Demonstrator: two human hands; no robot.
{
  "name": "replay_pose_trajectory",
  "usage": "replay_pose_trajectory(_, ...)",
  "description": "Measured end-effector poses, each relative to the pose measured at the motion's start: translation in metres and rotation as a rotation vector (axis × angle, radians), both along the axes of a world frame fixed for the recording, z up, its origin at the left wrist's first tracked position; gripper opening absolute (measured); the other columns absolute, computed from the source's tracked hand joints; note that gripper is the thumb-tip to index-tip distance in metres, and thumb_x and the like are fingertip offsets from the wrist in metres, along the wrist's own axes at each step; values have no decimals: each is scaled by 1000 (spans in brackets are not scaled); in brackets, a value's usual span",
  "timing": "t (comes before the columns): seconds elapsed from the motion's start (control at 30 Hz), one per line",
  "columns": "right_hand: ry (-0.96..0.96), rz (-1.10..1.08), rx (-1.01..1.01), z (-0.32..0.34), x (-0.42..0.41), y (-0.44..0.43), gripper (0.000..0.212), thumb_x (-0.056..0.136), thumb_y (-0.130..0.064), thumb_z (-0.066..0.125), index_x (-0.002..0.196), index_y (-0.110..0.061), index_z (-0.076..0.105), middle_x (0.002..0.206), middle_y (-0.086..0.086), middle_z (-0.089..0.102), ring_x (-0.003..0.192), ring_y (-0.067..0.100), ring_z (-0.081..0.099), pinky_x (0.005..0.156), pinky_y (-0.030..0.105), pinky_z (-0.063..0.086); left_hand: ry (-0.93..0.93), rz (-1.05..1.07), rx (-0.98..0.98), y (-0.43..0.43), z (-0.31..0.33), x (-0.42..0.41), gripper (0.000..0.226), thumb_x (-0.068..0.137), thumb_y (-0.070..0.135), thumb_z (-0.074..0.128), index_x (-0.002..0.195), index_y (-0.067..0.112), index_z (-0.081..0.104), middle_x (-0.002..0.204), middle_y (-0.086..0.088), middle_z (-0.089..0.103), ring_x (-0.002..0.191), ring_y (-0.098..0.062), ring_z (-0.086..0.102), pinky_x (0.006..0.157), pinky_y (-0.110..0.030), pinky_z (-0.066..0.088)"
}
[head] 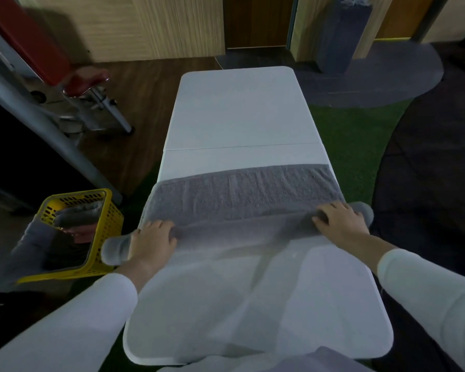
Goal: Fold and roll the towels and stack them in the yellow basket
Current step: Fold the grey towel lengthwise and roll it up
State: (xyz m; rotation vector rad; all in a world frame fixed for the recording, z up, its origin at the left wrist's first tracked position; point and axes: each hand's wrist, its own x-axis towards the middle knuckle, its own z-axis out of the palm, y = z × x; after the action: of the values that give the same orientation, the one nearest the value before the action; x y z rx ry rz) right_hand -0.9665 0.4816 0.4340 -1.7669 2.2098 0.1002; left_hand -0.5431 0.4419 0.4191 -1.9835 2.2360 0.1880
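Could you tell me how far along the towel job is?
Done: some rolled towels lie in the yellow basket. In hand: the left hand and right hand grip the near edge of a grey towel spread across the white table. Left: rolling it and stacking it there.

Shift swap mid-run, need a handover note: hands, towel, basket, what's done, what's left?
Left hand: grips the near edge of the grey towel, left end.
Right hand: grips the same edge, right end.
The towel lies across the white table, both ends hanging over the sides.
Yellow basket: on the floor to the left, holding rolled towels.
Done: some towels rolled and binned.
Left: roll this one and put it in the basket.
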Motion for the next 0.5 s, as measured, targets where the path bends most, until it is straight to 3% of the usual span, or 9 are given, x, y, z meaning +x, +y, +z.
replay_pose_trajectory(0.07,-81,13,92,-7,4,2,61,93,-59,51,145,-28,42,153,1,38,142,27,31,117,52,21,23,8,21,6,-10,-4,49,98,50,40,140,26,44,141,2,49,130,-22,43,104,-42,37)
replay_pose_trajectory(0.13,-25,110,168,-13,4,4,73,87,-59,61,149,-28,36,156,-3,35,145,25,27,117,54,17,-89,-28,74,13,-18,-7,65,93,63,42,144,25,37,143,2,45,131,-22,41,105,-41,37)
replay_pose_trajectory(0.23,65,160,107,-12,2,1,57,86,-40,64,139,-34,45,145,-6,46,136,23,37,105,51,32,-198,-59,89,15,-17,-11,63,90,59,50,143,29,35,139,3,43,129,-22,39,100,-43,40)
replay_pose_trajectory(0.33,88,228,136,-7,2,-3,32,85,-37,60,116,-41,52,124,-12,56,121,20,45,95,47,35,-209,-89,184,6,-5,-10,51,87,58,51,129,29,48,131,3,48,127,-23,41,96,-45,41)
replay_pose_trajectory(0.43,60,271,294,5,-2,-9,13,84,-38,57,93,-42,49,104,-15,55,114,19,50,100,51,32,-205,-91,404,-7,8,-6,43,82,62,51,109,29,58,122,2,56,123,-24,47,90,-38,44)
replay_pose_trajectory(0.5,104,282,304,12,-1,-12,14,84,-39,58,94,-42,48,107,-13,56,116,20,50,105,51,31,-216,-58,396,-8,13,-5,43,82,62,51,110,31,60,122,2,55,121,-23,48,88,-37,44)
